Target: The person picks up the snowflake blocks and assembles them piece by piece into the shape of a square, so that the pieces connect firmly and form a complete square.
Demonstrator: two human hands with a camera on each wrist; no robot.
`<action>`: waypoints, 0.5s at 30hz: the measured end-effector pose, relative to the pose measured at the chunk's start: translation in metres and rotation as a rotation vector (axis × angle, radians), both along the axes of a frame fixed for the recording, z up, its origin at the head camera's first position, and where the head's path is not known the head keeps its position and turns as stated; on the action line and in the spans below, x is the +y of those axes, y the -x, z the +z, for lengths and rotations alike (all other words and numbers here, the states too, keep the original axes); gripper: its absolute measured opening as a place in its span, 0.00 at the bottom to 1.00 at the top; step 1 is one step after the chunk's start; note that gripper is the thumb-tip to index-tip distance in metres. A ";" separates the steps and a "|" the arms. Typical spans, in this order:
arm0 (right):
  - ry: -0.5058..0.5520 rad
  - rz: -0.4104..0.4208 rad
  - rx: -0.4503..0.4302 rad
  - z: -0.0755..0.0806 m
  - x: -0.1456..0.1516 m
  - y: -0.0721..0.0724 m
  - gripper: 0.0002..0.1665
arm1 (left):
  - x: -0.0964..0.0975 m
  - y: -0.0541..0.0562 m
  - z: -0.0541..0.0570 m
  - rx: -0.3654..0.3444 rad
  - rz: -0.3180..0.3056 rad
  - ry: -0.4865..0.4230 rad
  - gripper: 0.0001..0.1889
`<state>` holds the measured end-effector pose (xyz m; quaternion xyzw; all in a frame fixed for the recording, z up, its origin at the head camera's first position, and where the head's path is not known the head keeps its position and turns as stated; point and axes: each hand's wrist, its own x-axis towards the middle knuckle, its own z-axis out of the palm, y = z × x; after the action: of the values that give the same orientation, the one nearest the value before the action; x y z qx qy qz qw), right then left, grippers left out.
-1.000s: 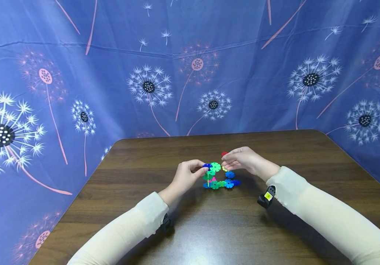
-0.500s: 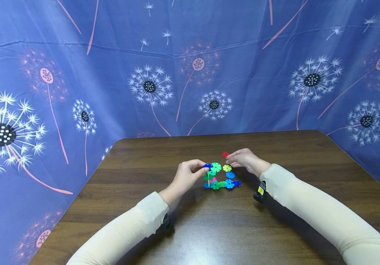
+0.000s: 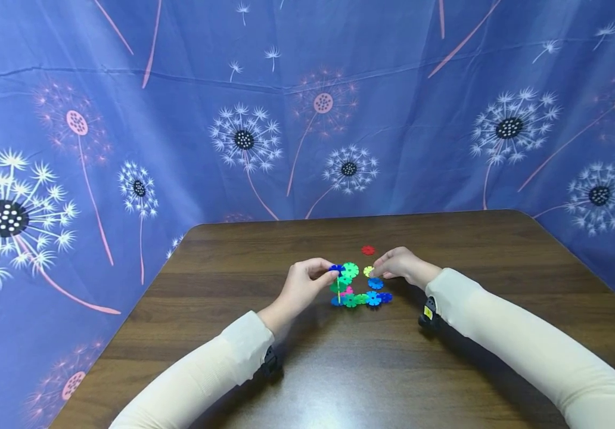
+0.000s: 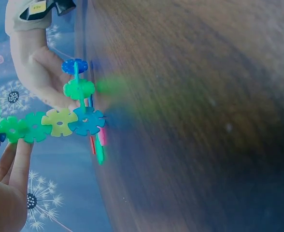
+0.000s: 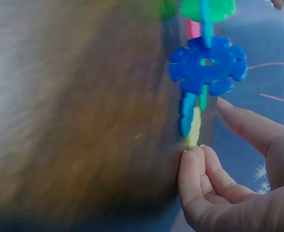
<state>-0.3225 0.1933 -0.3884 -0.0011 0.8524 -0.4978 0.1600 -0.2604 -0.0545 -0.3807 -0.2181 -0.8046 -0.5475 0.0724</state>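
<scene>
My left hand [image 3: 301, 285] pinches a dark blue notched flower disc [image 3: 336, 270] at the upper left corner of a structure of interlocked flower discs. A light green disc [image 3: 350, 270] joins beside it. Green, yellow and blue discs run down to the lower row, where a blue disc [image 3: 373, 298] stands. My right hand [image 3: 405, 264] is at the right side, its fingertips touching or very near the yellow disc [image 5: 194, 126]. In the right wrist view its thumb stands apart from its bent fingers. Another blue disc [image 3: 375, 283] lies just below the yellow one.
A red flower disc [image 3: 368, 250] lies behind the yellow one on the brown wooden table [image 3: 318, 369]. A blue dandelion-print cloth [image 3: 286, 149] hangs behind the table. Both wrists wear black straps with small devices [image 3: 428, 314].
My right hand has drawn back from over the red and yellow discs, then come lower beside the yellow one. The red disc is now fully uncovered. My left hand keeps its pinch in place.
</scene>
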 end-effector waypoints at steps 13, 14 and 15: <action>-0.199 -0.001 0.099 -0.003 -0.006 -0.015 0.21 | 0.005 -0.025 0.026 -0.018 -0.005 -0.004 0.06; -0.177 -0.005 0.094 -0.003 -0.006 -0.015 0.19 | 0.005 -0.025 0.027 -0.015 -0.009 -0.001 0.06; -0.153 -0.007 0.086 -0.003 -0.005 -0.015 0.18 | 0.005 -0.025 0.029 -0.015 -0.013 0.001 0.06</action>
<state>-0.3077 0.1885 -0.3915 -0.0076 0.8940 -0.4314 0.1211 -0.2352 -0.0492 -0.3521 -0.2192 -0.8040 -0.5492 0.0627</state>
